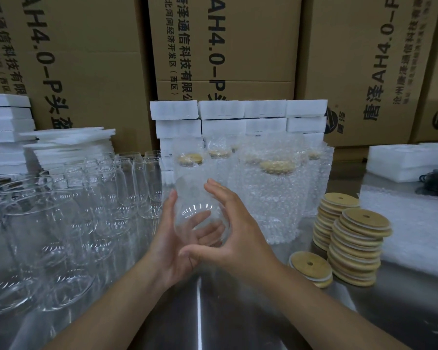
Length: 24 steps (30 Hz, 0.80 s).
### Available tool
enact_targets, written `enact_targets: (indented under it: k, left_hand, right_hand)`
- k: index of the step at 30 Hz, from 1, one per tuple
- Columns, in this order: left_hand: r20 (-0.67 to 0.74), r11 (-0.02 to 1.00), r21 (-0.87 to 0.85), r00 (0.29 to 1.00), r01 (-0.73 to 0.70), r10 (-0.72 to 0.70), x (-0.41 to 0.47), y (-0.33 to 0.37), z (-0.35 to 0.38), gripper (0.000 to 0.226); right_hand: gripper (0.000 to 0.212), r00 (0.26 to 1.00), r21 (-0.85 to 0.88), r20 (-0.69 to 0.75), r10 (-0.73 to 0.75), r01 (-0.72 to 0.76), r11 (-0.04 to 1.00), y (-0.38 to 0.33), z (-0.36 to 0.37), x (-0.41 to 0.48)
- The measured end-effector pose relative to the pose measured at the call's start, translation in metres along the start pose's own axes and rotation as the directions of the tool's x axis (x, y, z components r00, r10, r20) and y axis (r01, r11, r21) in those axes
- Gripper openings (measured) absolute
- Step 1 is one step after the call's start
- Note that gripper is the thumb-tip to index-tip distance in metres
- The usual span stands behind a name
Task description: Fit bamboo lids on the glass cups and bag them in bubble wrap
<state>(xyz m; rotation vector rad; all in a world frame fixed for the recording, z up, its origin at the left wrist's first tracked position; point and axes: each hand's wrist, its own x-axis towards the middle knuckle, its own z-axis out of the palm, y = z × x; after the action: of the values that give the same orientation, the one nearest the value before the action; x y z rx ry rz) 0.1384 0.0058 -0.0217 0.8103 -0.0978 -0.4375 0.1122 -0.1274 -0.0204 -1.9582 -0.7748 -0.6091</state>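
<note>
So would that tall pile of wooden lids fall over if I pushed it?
Probably: the pile of lids already sits crooked, lids sticking out unevenly. Round and flat, loose ones might roll across the smooth metal table.

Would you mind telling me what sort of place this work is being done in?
Probably a packing bench in a warehouse or small factory: printed cardboard cartons line the back, many bare glass cups stand at left, and stacked bamboo lids sit beside bubble-wrapped cups.
</note>
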Motion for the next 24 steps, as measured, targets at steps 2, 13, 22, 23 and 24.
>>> enact_targets:
  k: [2,13,22,23,24]
  left_hand:
    - [0.011,0.999,0.045,0.999,0.030,-0.030,0.0000,-0.0001,0.0010,0.102]
    - [0.168,0.996,-0.026,0.982,0.089,-0.083,-0.0010,-0.0040,-0.0034,0.095]
    - [0.196,0.997,0.072,0.979,0.038,-0.051,-0.0016,-0.0042,-0.0006,0.063]
    - [0.215,0.996,0.087,0.976,0.028,-0.046,-0.0023,-0.0043,0.0008,0.059]
    - [0.235,0.995,0.095,0.971,0.024,-0.046,-0.0028,-0.0045,0.0023,0.058]
  right_hand:
    - [0.088,0.999,0.011,-0.025,0.031,-0.031,0.999,-0.0002,-0.0004,0.0001]
    - [0.075,0.981,0.141,-0.171,0.093,-0.069,0.988,0.0015,0.0002,-0.0026]
    - [0.065,0.965,0.223,-0.230,0.126,-0.074,0.972,0.0033,0.0002,-0.0005]
    - [0.064,0.963,0.233,-0.236,0.131,-0.075,0.970,0.0035,0.0004,-0.0004]
    - [0.063,0.960,0.242,-0.244,0.135,-0.075,0.967,0.0037,0.0008,-0.0004]
